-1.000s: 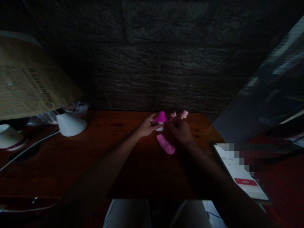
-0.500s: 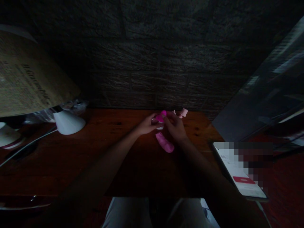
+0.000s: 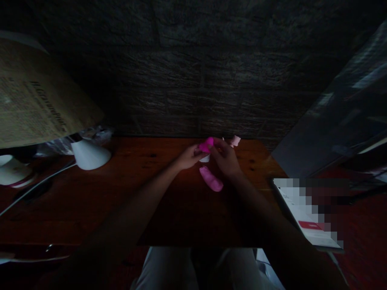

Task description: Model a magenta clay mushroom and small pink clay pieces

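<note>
Both hands meet around a bright pink lump (image 3: 207,145) that looks like modelling clay. My left hand (image 3: 191,156) grips it from the left, thumb and fingers closed. From the right, the fingers of my right hand (image 3: 224,157) pinch against the same lump. Just below it a small white piece (image 3: 204,158) shows, partly covered by the hands; whether it touches the lump I cannot tell. A longer pink roll (image 3: 211,179) lies on the table in front of the hands. Behind my right hand sits a pale pink piece (image 3: 235,141), partly hidden.
The wooden table (image 3: 127,177) backs onto a dark stone wall (image 3: 181,72). At left are a white cone-shaped object (image 3: 92,154), a white cable (image 3: 45,183), another white object (image 3: 13,170) and a printed brown paper bag (image 3: 39,96). A lit tablet-like screen (image 3: 314,234) lies at right.
The view has shifted slightly. The bright pink lump sits a little higher and further right between my hands, and more of the white piece shows below it.
</note>
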A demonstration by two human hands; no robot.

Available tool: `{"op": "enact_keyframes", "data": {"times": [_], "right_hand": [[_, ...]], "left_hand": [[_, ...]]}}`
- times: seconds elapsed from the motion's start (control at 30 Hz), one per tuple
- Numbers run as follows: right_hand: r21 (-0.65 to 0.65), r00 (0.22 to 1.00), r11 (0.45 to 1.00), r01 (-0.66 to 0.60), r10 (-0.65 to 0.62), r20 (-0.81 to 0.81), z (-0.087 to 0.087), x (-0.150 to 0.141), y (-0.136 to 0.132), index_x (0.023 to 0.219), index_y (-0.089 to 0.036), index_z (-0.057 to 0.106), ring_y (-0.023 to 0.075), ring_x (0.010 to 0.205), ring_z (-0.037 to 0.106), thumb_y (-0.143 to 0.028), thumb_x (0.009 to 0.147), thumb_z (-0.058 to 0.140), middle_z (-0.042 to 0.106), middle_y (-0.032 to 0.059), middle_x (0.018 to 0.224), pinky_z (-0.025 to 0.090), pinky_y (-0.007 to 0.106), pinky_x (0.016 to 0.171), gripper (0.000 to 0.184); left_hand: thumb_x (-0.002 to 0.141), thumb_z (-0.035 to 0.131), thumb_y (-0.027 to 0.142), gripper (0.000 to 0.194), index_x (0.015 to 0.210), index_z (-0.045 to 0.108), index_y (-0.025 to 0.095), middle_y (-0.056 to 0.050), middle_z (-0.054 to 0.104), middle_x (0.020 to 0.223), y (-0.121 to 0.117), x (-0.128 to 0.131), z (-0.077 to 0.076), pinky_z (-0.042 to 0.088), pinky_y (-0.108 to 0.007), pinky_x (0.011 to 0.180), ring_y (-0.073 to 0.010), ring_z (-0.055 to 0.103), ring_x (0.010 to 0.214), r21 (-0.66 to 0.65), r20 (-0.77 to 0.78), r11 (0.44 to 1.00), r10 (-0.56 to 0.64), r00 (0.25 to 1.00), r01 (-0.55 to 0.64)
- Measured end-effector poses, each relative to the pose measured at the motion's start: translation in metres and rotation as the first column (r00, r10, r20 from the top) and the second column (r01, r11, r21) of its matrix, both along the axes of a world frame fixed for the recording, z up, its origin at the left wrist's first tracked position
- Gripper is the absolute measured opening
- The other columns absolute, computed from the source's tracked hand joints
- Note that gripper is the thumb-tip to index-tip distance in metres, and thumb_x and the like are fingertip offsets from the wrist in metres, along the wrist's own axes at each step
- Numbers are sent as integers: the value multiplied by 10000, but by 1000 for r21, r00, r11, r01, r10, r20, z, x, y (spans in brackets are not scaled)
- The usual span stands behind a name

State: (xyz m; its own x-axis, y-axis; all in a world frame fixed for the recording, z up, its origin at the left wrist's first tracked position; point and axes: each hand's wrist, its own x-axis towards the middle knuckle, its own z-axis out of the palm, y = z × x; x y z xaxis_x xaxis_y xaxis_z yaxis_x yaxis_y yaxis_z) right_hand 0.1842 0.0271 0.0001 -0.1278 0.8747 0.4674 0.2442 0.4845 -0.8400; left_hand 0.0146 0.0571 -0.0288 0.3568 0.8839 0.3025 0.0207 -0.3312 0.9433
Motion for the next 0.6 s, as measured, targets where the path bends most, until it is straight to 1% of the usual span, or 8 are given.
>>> {"op": "enact_keyframes", "data": {"times": [0.07,0.17,0.27,0.33,0.43,0.6], "right_hand": [[-1,1000,1000,-3,3,-8,-1,0,1,1171,-179,645,230,1111,650,-498,904,581,705,107,1180,489,395,1016,421],[-15,1000,1000,-12,12,8,-3,1,1,1167,-167,646,231,1104,655,-507,906,573,703,121,1172,491,387,1011,435],[-8,999,1000,-30,30,21,-4,2,0,1166,-185,645,228,1099,660,-483,909,577,712,107,1164,502,386,1002,399],[17,999,999,-32,32,22,-4,2,0,1162,-188,647,229,1098,662,-459,908,587,715,102,1161,503,394,1004,376],[33,999,999,-17,16,38,-3,1,-1,1162,-193,652,231,1110,655,-444,909,590,715,100,1172,483,410,1031,362],[-29,999,998,-49,49,13,-5,2,1,1154,-182,651,230,1113,654,-492,896,593,704,113,1184,483,405,1031,407]], "left_hand": [[775,771,294,331,1051,654,155,-71,730,993,-1,0,1,535,-335,843,-201,695,915,-4,9,1000,-24,1000,24],[760,780,264,311,1027,658,163,-68,734,965,-2,-1,2,542,-351,846,-210,701,921,-31,31,998,-52,998,52],[735,794,216,291,984,654,160,-71,738,952,-2,-1,2,546,-369,853,-217,706,918,-51,31,998,-25,999,26],[706,811,176,339,999,641,159,-77,741,984,-1,-2,1,550,-373,855,-220,710,926,-69,44,998,-6,999,9],[687,820,146,410,1044,619,165,-83,740,1038,0,-3,0,552,-383,868,-226,713,955,-104,72,994,-24,997,32],[697,816,147,380,1020,618,169,-89,735,1060,0,-4,0,547,-398,894,-227,711,984,-97,71,994,-49,996,55]]}}
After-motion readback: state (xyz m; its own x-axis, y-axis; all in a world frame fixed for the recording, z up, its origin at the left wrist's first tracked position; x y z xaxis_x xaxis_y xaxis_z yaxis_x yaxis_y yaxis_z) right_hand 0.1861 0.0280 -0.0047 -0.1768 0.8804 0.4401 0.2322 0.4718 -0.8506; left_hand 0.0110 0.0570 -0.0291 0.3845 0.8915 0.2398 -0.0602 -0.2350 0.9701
